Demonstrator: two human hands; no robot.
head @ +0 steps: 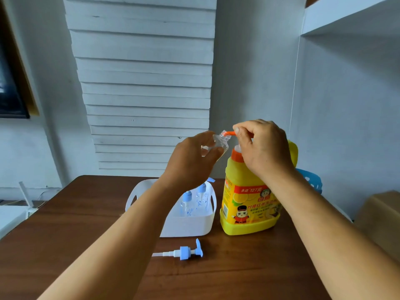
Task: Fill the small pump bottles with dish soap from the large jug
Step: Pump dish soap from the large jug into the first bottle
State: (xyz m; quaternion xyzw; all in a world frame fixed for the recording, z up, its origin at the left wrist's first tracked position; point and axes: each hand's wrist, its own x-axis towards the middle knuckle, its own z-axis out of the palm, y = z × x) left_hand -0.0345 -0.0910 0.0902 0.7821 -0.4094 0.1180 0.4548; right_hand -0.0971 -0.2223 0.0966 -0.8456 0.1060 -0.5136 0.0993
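Yellow dish soap jug [246,204] upright on table [65,245], right hand [264,148] fingers curled on orange pump nozzle [229,133], left hand [190,161] gripping clear small bottle [220,144] tilted at nozzle, white basket [188,226] just left of jug, loose blue pump head [186,252] in front

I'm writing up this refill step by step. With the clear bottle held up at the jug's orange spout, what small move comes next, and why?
Probably press the pump head down. The left hand holds the open clear bottle tilted, its mouth at the tip of the orange spout, and the right hand already sits on the pump of the yellow jug. No soap is visible in the bottle yet.
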